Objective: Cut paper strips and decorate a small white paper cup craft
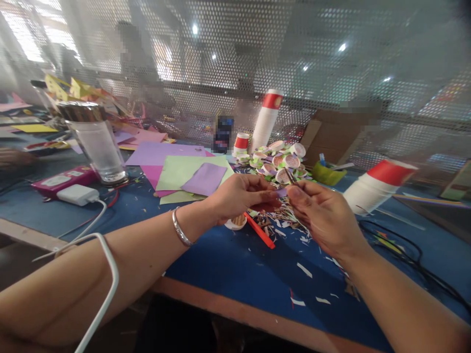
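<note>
My left hand [250,196], with a silver bangle at its wrist, pinches a small piece of purple paper [281,192] in front of me. Closed beside it, my right hand [320,211] grips a thin dark metal tool [290,175] whose tip points up and away; whether it is scissors or tweezers I cannot tell. Below my left hand, a small white paper-cup base [236,223] lies next to an orange-red plastic stick-like tool [260,230]. Behind my hands rises a heap of cut cup bases [283,162] with green and purple paper bits.
Coloured paper sheets [172,171] lie left of centre. A glass bottle [97,147] stands by a purple power strip [64,181] with a white charger. Stacked paper cups [267,120] stand behind; another stack [379,186] leans right, near black cables [408,245]. Paper scraps [304,269] litter the blue table.
</note>
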Demonstrator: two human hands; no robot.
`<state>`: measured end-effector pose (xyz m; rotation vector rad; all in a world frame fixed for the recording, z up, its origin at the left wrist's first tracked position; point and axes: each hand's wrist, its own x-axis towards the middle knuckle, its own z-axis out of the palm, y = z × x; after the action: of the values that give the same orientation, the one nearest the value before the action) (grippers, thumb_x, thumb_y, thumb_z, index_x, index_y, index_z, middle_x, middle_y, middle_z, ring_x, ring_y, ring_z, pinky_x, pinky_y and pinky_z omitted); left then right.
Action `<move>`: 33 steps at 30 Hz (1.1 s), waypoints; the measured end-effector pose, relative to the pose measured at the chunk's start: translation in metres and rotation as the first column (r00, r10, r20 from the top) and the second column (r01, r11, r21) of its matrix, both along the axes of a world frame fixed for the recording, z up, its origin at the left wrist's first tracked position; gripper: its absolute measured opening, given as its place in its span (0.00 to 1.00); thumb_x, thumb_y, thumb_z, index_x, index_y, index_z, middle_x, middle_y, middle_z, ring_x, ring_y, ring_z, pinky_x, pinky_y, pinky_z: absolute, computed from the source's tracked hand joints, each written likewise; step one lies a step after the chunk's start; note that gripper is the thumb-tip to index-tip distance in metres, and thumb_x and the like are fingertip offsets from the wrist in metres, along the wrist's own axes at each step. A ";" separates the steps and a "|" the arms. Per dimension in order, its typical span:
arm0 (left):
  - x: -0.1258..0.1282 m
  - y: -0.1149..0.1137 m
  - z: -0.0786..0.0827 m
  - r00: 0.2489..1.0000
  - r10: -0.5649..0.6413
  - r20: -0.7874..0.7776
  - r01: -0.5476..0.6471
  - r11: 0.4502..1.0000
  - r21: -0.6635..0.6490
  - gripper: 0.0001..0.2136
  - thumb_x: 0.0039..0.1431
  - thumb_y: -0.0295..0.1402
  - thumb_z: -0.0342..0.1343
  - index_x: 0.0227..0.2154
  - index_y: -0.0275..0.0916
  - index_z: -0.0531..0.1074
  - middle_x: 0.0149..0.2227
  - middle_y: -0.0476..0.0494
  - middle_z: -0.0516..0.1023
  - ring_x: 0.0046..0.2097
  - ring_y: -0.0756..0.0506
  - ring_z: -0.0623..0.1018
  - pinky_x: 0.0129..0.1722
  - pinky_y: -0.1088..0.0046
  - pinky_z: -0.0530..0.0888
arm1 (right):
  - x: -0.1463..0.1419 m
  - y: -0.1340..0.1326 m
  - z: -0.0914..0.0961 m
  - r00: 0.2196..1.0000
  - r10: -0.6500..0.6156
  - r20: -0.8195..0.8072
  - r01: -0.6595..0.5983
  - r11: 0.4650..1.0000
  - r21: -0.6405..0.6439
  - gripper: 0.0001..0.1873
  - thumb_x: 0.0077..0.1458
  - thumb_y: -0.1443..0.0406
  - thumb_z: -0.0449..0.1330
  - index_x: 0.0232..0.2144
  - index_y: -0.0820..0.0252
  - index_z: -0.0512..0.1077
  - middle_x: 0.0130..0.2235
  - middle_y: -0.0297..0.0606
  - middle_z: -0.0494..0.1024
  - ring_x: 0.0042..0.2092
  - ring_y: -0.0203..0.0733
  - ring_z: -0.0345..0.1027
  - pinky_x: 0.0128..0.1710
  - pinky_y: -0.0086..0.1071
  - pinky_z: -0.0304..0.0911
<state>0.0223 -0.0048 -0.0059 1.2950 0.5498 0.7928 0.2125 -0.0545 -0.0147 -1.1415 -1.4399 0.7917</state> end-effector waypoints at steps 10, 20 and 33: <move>-0.004 0.001 0.004 0.985 -0.056 -0.164 0.083 0.983 0.164 0.06 0.59 0.27 0.65 0.27 0.35 0.78 0.27 0.51 0.81 0.29 0.55 0.76 0.35 0.78 0.72 | -0.001 0.001 0.001 0.996 0.010 0.086 -0.011 1.000 0.016 0.22 0.48 0.46 0.74 0.28 0.56 0.77 0.21 0.28 0.64 0.22 0.32 0.51 0.19 0.31 0.45; -0.002 0.003 0.004 0.998 0.062 -0.021 -0.062 0.998 -0.006 0.04 0.61 0.22 0.63 0.32 0.34 0.76 0.26 0.49 0.81 0.32 0.53 0.80 0.40 0.75 0.74 | 0.005 0.001 0.000 0.996 0.004 0.086 -0.004 1.000 0.001 0.27 0.58 0.38 0.62 0.29 0.54 0.74 0.22 0.28 0.57 0.22 0.33 0.47 0.21 0.33 0.40; 0.002 -0.004 0.007 0.997 0.063 0.033 -0.063 0.998 0.016 0.07 0.62 0.21 0.62 0.30 0.35 0.72 0.26 0.52 0.79 0.29 0.55 0.79 0.37 0.77 0.74 | -0.002 -0.005 0.011 0.943 -0.077 0.324 0.039 0.992 0.120 0.32 0.54 0.36 0.65 0.20 0.57 0.71 0.20 0.28 0.57 0.24 0.33 0.47 0.23 0.34 0.42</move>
<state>0.0239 -0.0084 0.0013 1.2833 0.5610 0.8711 0.2108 -0.0593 -0.0039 -1.2651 -1.6940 0.4860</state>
